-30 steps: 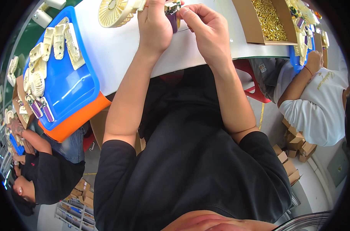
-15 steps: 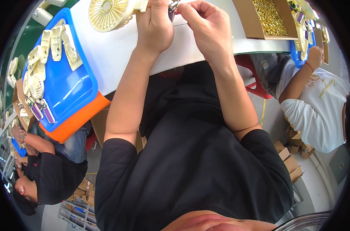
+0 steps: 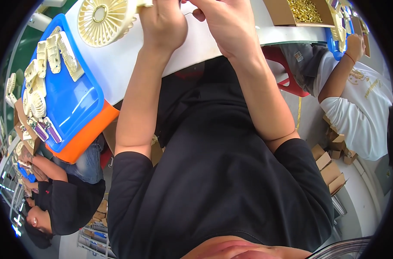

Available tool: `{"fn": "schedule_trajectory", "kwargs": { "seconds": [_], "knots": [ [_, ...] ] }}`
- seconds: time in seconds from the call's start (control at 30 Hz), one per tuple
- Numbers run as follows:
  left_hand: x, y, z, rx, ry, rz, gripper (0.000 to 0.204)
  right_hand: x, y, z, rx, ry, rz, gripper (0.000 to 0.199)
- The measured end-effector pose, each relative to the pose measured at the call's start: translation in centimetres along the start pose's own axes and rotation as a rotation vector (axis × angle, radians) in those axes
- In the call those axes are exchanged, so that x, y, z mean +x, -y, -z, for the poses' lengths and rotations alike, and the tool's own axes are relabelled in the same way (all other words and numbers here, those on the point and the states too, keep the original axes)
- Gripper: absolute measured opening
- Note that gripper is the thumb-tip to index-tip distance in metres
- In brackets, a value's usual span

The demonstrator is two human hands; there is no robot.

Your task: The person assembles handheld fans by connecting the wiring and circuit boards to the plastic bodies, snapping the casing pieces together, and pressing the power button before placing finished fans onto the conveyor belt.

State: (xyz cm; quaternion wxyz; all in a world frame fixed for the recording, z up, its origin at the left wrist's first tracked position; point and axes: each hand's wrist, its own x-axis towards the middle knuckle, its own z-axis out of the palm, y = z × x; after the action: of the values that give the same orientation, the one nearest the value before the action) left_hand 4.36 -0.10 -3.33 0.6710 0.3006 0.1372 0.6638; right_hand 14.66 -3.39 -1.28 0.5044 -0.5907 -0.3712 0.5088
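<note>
At the top of the view, my left hand [image 3: 164, 26] is closed round the neck of a cream handheld fan [image 3: 112, 32]. The fan's round slatted head sticks out to the left, over the white table. The upper edge cuts off the left fingertips and the rest of the fan. My right hand [image 3: 229, 30] is beside it, fingers bent and drawn together close to the left hand. A thin dark wire [image 3: 189, 13] runs between the hands to a right fingertip. What the right fingers pinch is out of view.
Left on the white table [image 3: 123, 60], a blue tray [image 3: 71, 97] carries cream shells, a fan head and purple battery parts. An orange bin [image 3: 84, 138] is beneath it. At upper right stands a cardboard box [image 3: 279, 13] of gold-coloured small parts. Co-workers sit left and right.
Both my hands and the fan have shifted up in the view, the fan also leftward. The small metallic part between my fingers has gone out of sight, and the wire now shows.
</note>
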Motion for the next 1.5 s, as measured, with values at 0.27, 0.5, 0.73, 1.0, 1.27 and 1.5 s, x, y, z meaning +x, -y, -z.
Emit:
{"fn": "schedule_trajectory", "kwargs": {
  "seconds": [0.27,0.5,0.73,1.0,1.27,1.5],
  "knots": [
    [0.3,-1.0,0.6,0.534,-0.050,0.014,0.029,-0.2,-0.9,0.9,0.157,0.138,0.077,0.020],
    [-0.2,-0.7,0.0,-0.115,0.021,0.078,0.027,-0.3,-1.4,0.8,0.210,0.160,0.154,0.019],
    [-0.3,-0.5,0.3,0.455,0.038,-0.053,0.025,-0.5,-0.6,0.5,0.123,0.090,0.059,0.018],
    [-0.3,-0.5,0.5,0.036,-0.049,0.043,0.024,-0.2,0.5,1.0,0.102,0.230,-0.012,0.018],
    [-0.5,-0.9,0.8,0.622,-0.074,-0.050,0.023,-1.0,-0.1,1.0,0.127,0.120,-0.001,0.017],
    [-0.2,0.3,0.6,-0.069,0.066,-0.060,0.022,-0.7,0.4,0.8,0.035,0.093,-0.024,0.016]
  ]
}}
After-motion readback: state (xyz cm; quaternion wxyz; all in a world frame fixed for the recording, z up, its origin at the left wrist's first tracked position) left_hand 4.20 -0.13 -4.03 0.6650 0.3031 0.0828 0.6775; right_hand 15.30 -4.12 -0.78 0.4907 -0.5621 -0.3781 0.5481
